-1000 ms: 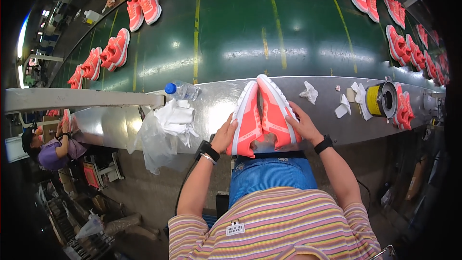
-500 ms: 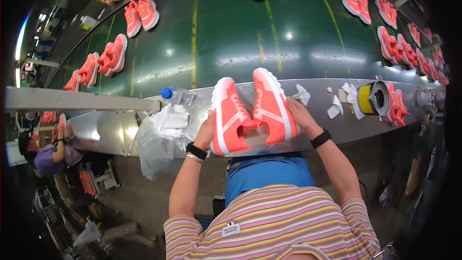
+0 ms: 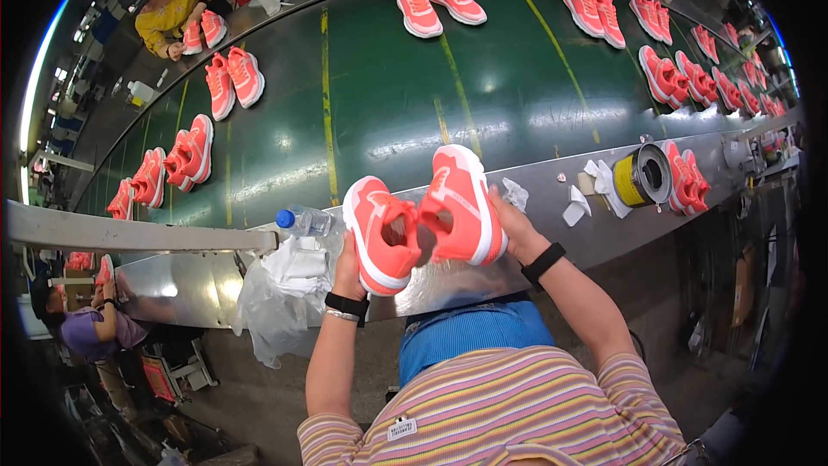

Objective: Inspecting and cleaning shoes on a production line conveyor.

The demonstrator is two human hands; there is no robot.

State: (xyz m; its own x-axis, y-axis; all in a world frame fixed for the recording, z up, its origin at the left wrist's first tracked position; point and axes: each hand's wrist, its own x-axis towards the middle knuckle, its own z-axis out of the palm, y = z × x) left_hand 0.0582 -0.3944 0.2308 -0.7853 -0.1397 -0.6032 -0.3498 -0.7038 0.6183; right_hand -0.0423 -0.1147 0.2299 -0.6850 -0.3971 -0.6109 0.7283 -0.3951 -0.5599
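A pair of coral sneakers with white soles is held up over the metal ledge in front of me. My left hand (image 3: 348, 269) is closed round the outer side of the left sneaker (image 3: 376, 229). On the other side, my right hand (image 3: 515, 223) grips the right sneaker (image 3: 466, 207) along its sole. Both shoes lean toward each other at their heels and toes, with their openings facing up toward me. Most of my fingers are hidden beneath the soles.
Beyond the metal ledge (image 3: 552, 237) runs a green conveyor belt (image 3: 379, 103) carrying several sneaker pairs. A clear bottle (image 3: 309, 221), white paper (image 3: 297, 266) and plastic bag (image 3: 263, 315) lie left. A yellow-labelled can (image 3: 640, 179) stands right. A grey bar (image 3: 155, 236) juts in; two co-workers handle shoes.
Both sneakers have turned in my hands, so their openings and inner sides show differently. They have shifted slightly left, and the whole view has tilted; the belt pairs appear lower and farther left.
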